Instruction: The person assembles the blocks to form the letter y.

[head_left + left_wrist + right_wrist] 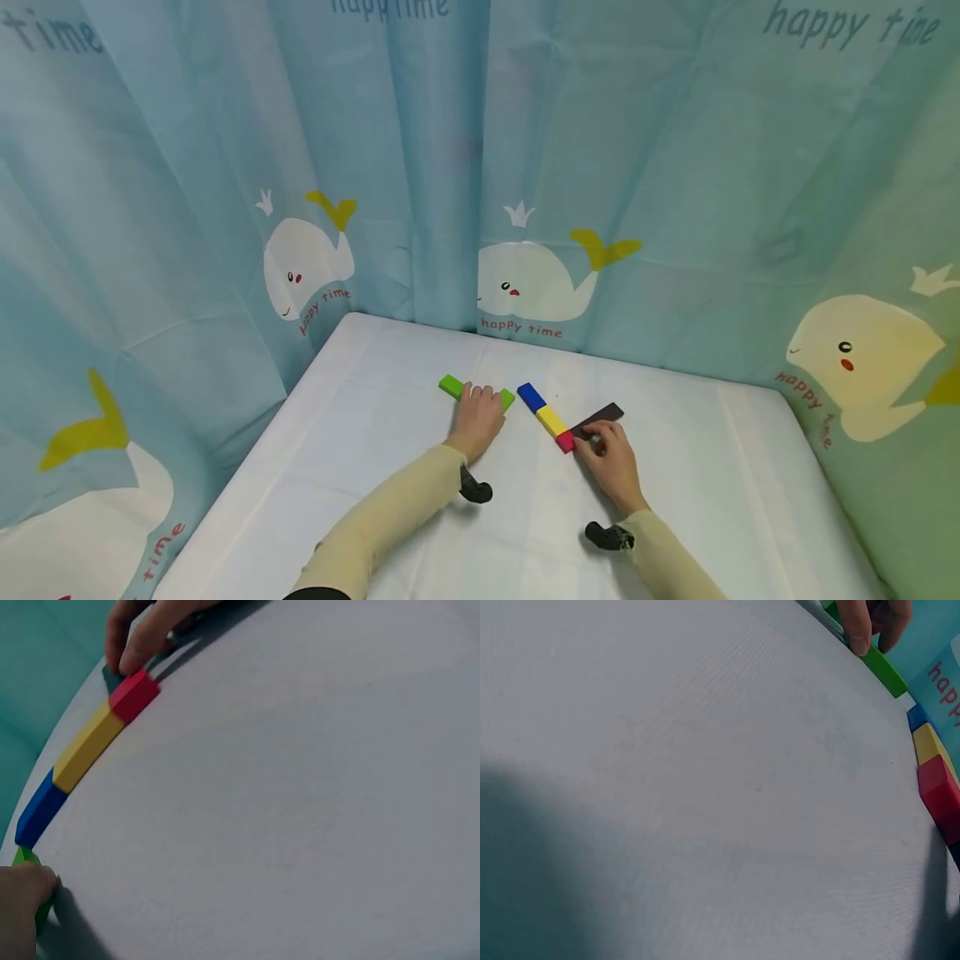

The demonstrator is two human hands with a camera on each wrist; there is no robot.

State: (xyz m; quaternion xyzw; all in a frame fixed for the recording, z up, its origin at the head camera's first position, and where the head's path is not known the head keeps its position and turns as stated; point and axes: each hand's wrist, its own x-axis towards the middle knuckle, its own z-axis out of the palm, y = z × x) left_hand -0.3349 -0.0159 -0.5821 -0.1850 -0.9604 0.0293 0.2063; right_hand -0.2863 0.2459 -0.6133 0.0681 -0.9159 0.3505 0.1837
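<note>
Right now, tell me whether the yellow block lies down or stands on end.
Lying down: the head view shows the yellow block stretched lengthwise along the white tabletop, between the blue block and red block.

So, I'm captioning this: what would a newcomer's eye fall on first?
Probably the row of blue, yellow and red rectangular blocks on the white tabletop. Near its blue end, the left hand pinches a green rectangular block; near its red end, the right hand, a dark rectangular block. Behind hangs a light-blue curtain with white whales.

Light-blue curtains [442,167] printed with yellow-tailed white whales [532,283] hang behind and beside a white-covered table [720,475].
</note>
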